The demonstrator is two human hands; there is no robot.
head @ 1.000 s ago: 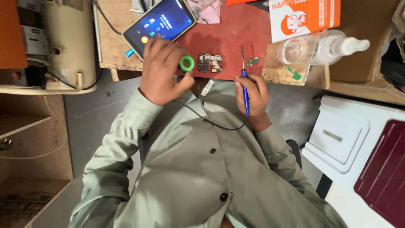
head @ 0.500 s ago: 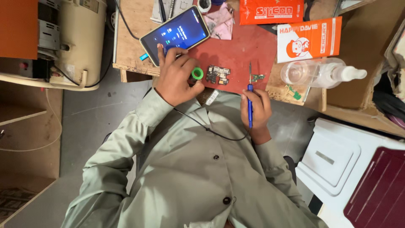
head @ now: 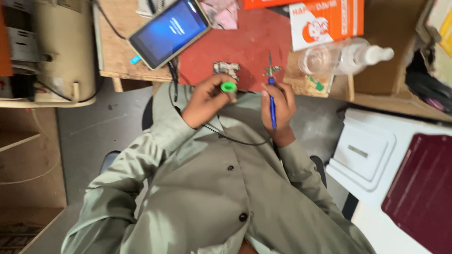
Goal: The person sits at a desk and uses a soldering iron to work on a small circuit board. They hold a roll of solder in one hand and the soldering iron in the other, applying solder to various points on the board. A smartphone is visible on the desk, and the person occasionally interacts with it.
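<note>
**Left hand pulled back from the tablet, green ring in its fingers**

Your left hand has come off the tablet and drawn back to the near edge of the red mat, and it now pinches the small green ring between thumb and fingertips, closed around it. The ring sits just off the mat's near edge, right below the small circuit board that lies on the mat close to that edge.

Your right hand has stayed where it was, wrapped firmly around the blue-handled soldering iron. Its thin tip reaches up onto the mat, beside a tiny metal part near the mat's right edge. A dark cable runs across your shirt between the two hands.

The tablet lies tilted at the bench's left end, screen lit blue, partly over the mat's left edge. A clear spray bottle lies on its side on the bench right of the mat, below an orange and white box at the far edge.
</note>
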